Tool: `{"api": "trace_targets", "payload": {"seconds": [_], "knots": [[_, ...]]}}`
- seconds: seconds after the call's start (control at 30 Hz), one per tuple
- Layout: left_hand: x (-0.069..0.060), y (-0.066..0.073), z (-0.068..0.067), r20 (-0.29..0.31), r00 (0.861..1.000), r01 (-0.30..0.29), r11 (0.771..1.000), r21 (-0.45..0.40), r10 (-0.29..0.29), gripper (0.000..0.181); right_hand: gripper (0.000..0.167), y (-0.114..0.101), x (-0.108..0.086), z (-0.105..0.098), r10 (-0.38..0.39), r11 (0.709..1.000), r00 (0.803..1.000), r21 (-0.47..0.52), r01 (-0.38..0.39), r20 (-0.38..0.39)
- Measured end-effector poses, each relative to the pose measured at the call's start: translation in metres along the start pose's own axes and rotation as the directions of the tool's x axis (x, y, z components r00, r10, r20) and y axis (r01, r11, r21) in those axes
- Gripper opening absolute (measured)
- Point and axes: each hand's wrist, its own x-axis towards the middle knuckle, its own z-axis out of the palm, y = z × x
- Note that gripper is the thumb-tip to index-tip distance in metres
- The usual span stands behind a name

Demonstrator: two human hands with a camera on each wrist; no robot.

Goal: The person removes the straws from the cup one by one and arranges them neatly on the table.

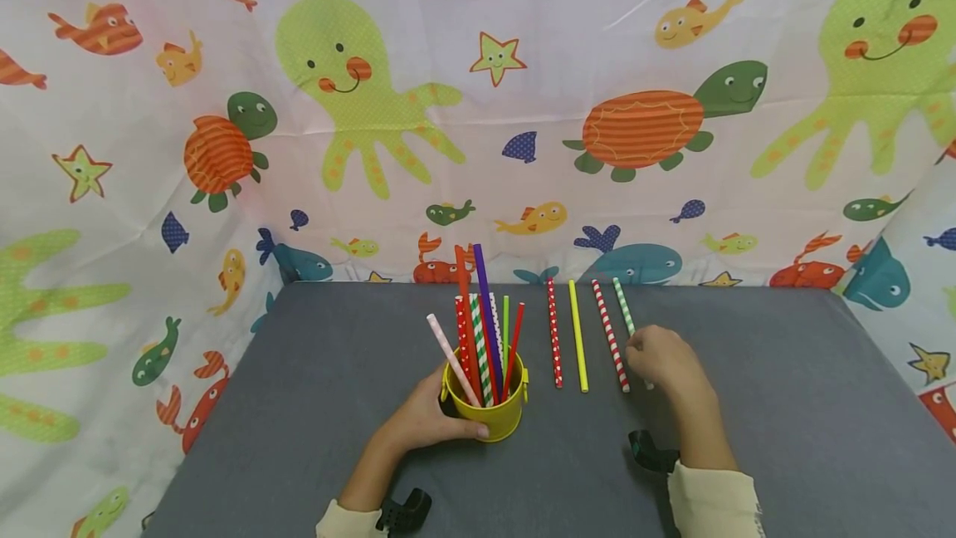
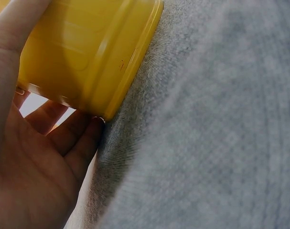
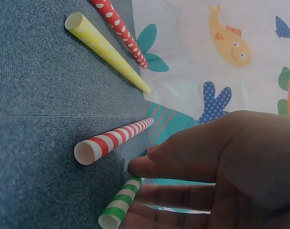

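My left hand [image 1: 433,418] grips a small yellow bucket [image 1: 499,422], its thumb across the front and its fingers round the far side. In the left wrist view, the bucket [image 2: 82,52] lies between thumb and fingers. Several paper straws [image 1: 478,347] stand in it, some striped, dotted or plain. On the right, my right hand [image 1: 665,359] holds a green-and-white striped straw [image 1: 623,305] with curled fingers, at the table surface. In the right wrist view, the fingertips meet this straw [image 3: 120,205] and cover part of it.
Left of my right hand, a red-and-white striped straw [image 1: 611,335], a yellow straw [image 1: 578,335] and a red dotted straw [image 1: 554,332] lie side by side on the grey table [image 1: 807,405]. A curtain [image 1: 493,139] printed with sea animals hangs behind.
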Motion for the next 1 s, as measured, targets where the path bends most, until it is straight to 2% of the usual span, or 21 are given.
{"api": "trace_targets", "payload": {"seconds": [0.13,0.23,0.37,0.43,0.67,0.9,1.0], "knots": [[-0.003,0.014,-0.002,0.01,1.0,-0.008,1.0,-0.014,0.008,0.093,0.026,0.0,0.0,-0.001,-0.004,1.0,1.0,-0.006,0.004,0.0],[-0.002,0.005,-0.001,0.003,1.0,-0.004,1.0,-0.003,0.004,0.094,0.025,-0.001,0.001,-0.001,-0.01,1.0,1.0,-0.016,0.01,0.001],[0.002,-0.014,0.0,-0.009,1.0,-0.002,1.0,0.019,0.002,0.096,0.025,-0.001,0.001,-0.001,-0.018,1.0,1.0,-0.02,0.018,0.001],[0.002,-0.018,0.0,-0.008,1.0,-0.005,1.0,0.023,0.005,0.094,0.026,0.0,0.001,-0.001,-0.018,1.0,1.0,-0.017,0.018,0.0],[0.002,-0.021,-0.002,0.001,1.0,-0.012,0.999,0.033,0.012,0.091,0.026,-0.001,0.002,0.0,-0.031,0.999,1.0,-0.031,0.031,0.003],[0.002,-0.022,0.0,0.006,1.0,-0.02,0.999,0.048,0.019,0.092,0.03,-0.013,-0.008,-0.007,-0.094,0.995,0.994,-0.024,0.093,-0.052],[0.002,-0.021,0.0,0.009,1.0,-0.013,0.999,0.039,0.013,0.091,0.032,-0.025,-0.017,-0.012,-0.145,0.989,0.984,0.009,0.147,-0.106]]}}
